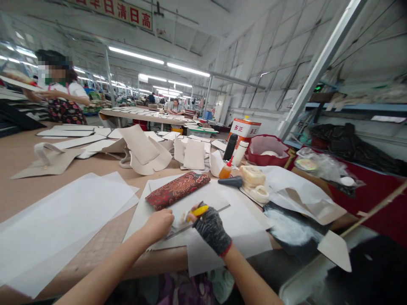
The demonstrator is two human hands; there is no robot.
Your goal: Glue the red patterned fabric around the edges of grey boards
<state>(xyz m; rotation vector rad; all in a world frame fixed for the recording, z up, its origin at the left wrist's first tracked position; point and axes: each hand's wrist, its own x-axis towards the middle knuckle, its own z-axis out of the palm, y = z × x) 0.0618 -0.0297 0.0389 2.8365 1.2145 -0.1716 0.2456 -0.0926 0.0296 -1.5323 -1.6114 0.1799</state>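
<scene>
My left hand [162,224] is bare and closed, at the near left part of a pale grey flat panel [214,202]. Whatever its fingers may grip is too small to make out. My right hand [211,226], in a dark grey fingerless glove with a red cuff, is wrapped round a yellow-handled tool [201,210]. The tool's working end is blurred, so its kind is unclear. Just beyond both hands, a dark red patterned cloth bundle [178,190] lies across the panel. White paper sheets [235,245] lie under the panel.
Large white sheets [63,224] lie at left. Cream bag pieces [143,152] stand behind. Farther right are an orange glue bottle [225,170], a black flask [230,147], a cream tape-dispenser-like object [253,180] and a maroon basin [269,150]. A co-worker [63,93] stands far left.
</scene>
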